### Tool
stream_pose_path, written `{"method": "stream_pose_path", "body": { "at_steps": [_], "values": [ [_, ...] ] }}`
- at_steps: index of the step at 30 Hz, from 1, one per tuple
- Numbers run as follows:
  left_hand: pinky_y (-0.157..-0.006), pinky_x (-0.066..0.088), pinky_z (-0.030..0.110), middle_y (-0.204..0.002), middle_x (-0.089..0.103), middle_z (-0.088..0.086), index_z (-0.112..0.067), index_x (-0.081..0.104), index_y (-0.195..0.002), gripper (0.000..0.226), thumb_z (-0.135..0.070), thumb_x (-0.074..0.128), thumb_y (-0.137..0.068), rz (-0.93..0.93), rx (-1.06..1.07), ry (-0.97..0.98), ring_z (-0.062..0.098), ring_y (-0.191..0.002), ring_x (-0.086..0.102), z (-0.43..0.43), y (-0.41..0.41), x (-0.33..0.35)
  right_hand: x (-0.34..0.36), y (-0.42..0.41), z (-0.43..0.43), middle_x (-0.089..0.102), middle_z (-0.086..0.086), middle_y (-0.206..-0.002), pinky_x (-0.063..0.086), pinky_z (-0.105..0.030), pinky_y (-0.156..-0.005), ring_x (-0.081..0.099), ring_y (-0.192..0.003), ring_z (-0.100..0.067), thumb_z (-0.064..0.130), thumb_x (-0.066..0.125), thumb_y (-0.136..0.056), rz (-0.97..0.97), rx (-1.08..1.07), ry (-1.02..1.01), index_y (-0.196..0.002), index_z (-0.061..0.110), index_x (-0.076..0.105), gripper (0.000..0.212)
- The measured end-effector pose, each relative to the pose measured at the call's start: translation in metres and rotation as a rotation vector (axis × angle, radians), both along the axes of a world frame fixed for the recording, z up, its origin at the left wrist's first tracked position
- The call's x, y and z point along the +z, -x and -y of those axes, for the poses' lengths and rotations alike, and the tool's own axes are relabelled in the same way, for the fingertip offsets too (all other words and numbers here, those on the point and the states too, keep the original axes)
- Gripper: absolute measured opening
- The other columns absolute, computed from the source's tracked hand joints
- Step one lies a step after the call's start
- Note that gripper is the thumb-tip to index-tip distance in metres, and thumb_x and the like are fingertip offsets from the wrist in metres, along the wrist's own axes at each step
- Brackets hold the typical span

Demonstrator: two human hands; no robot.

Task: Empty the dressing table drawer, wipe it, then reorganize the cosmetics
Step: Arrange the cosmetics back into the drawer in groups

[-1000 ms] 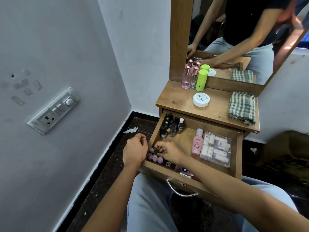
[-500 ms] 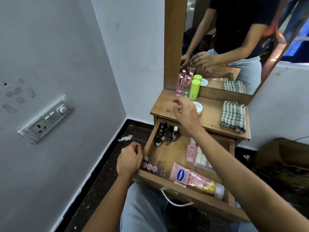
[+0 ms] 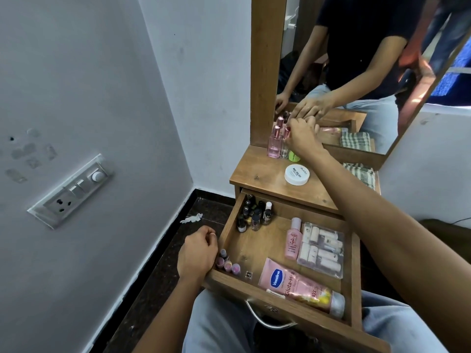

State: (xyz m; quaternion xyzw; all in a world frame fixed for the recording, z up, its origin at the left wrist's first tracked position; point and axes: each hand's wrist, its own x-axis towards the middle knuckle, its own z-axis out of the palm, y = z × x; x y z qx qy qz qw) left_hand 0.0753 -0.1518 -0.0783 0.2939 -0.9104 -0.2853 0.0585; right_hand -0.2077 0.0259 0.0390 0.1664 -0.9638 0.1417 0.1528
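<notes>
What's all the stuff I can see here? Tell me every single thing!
drawer: one, wooden, open
dark nail polish bottles: cluster, drawer's back left
small pink bottles: about four, front left corner
clear pouch: one, white tubes inside, drawer's right
pink bottle: one, left of it
Vaseline tube: one, pink, drawer front
white jar: one, tabletop
glass bottles: two, pink and clear, by mirror
green tube: one, beside them
checked cloth: one, tabletop right
switchboard: one, grey, left wall
left hand: curled at drawer's left front corner
right hand: fingers at glass bottles' tops

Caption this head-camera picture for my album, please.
Right hand reaches the pink-capped bottles by the mirror; left hand rests against the open, cosmetics-filled drawer.
</notes>
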Motion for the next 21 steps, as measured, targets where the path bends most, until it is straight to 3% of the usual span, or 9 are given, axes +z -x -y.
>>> {"method": "stream_pose_path", "body": {
  "at_steps": [4,7,11,17,21],
  "values": [
    [-0.06,0.049,0.027,-0.081,0.066,-0.006,-0.027,0.065,-0.107,0.019,-0.03,0.048,-0.098,0.003,0.005,-0.006,0.007,-0.067,0.061,0.001,0.001,0.0,0.01,-0.004,0.0,0.057,-0.012,-0.102,0.03,-0.042,-0.089,0.035,-0.114,-0.035,0.016,0.063,-0.083,0.056,0.012,-0.029,-0.106,0.007,0.051,0.028],
    [-0.06,0.05,0.027,-0.079,0.065,-0.007,-0.027,0.065,-0.107,0.019,-0.03,0.048,-0.099,0.005,0.004,-0.013,0.006,-0.066,0.061,0.0,0.001,-0.001,0.015,-0.004,0.0,0.057,-0.017,-0.11,0.028,-0.04,-0.087,0.034,-0.115,-0.033,0.019,0.067,-0.081,0.064,0.026,-0.074,-0.107,0.008,0.05,0.033],
    [-0.058,0.048,0.026,-0.077,0.065,-0.008,-0.027,0.065,-0.107,0.019,-0.03,0.049,-0.098,0.004,0.003,-0.011,0.006,-0.066,0.061,0.0,0.001,0.0,0.026,-0.014,-0.003,0.046,-0.016,-0.121,0.03,-0.042,-0.096,0.033,-0.119,-0.033,0.018,0.066,-0.086,0.102,0.03,-0.102,-0.116,0.004,0.048,0.038],
    [-0.06,0.05,0.028,-0.076,0.065,-0.007,-0.028,0.065,-0.105,0.018,-0.031,0.049,-0.097,0.005,0.003,-0.013,0.008,-0.065,0.062,0.0,0.001,0.0,0.027,-0.015,-0.001,0.043,-0.013,-0.111,0.031,-0.042,-0.094,0.033,-0.115,-0.033,0.02,0.069,-0.083,0.148,0.087,-0.107,-0.111,0.007,0.048,0.038],
    [-0.055,0.043,0.025,-0.074,0.064,-0.007,-0.028,0.065,-0.105,0.018,-0.031,0.049,-0.098,0.01,-0.002,-0.012,0.006,-0.064,0.06,0.0,0.001,0.001,0.029,-0.018,-0.001,0.036,-0.012,-0.106,0.033,-0.041,-0.093,0.035,-0.113,-0.035,0.023,0.073,-0.08,0.153,0.121,-0.121,-0.112,0.008,0.046,0.044]
  ]
}}
